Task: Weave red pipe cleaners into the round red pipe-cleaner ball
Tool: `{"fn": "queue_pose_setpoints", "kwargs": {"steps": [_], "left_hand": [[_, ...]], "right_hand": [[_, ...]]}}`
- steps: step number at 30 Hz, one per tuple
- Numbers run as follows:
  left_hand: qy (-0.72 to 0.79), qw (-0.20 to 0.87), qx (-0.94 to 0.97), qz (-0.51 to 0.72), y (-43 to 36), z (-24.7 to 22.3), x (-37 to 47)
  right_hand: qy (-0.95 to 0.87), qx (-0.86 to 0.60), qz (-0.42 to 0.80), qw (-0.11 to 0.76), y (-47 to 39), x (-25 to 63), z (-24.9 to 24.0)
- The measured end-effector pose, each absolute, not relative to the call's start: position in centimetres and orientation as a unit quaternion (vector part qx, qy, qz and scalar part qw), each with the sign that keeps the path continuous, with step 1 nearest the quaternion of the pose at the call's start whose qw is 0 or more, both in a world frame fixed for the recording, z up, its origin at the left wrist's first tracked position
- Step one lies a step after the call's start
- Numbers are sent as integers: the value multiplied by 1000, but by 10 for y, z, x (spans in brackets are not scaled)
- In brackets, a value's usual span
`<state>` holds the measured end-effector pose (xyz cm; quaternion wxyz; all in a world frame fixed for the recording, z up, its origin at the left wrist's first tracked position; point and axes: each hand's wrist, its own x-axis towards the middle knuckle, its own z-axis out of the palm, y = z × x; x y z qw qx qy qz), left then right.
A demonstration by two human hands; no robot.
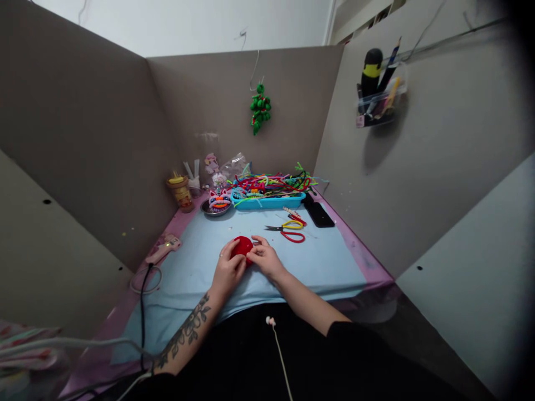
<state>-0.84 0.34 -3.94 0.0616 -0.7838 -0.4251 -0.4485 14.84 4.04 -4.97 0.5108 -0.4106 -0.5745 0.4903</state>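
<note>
Curled around the red fuzzy piece (pixel 243 248) between them, the left hand (pixel 229 268) and right hand (pixel 266 260) pinch its edges above the counter (pixel 196 245); probably light, soft and crushable, it suits a gentle rim grip.

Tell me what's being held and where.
A round red piece: left hand on its left edge, right hand pinching its lower right.

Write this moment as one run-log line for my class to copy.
left hand: grips red piece | right hand: fingers at its edge | scissors: beyond, on blue cloth
</note>
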Motion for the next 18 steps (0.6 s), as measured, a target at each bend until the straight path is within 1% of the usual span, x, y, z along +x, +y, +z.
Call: {"fn": "queue_pose_setpoints", "kwargs": {"steps": [4,8,9,11,13,14,15,18], "left_hand": [[-422,27,-758,-497,-2,-39,-12],[-477,-37,-629,-613,-8,-40,-12],[-506,-79,-575,-638,-9,-40,-11],[-555,-214,-461,-658,-10,-38,-5],[-543,-373,-376,-651,-10,-32,3],[-517,-433,-345,-653,-10,-28,7],[-486,-469,-314,-667,-9,-23,10],[-404,-496,-258,-725,-7,-12,15]], "right_hand": [[-529,-406,521,532,43,148,-46],[-421,-394,569,585,47,142,-43],[-394,-391,579,598,47,140,-43],[-362,-390,578,619,46,134,-42],[-368,-396,554,633,41,128,-40],[-387,-399,539,633,38,126,-39],[-414,-401,524,627,34,125,-38],[-511,-407,458,603,20,127,-31]]}}
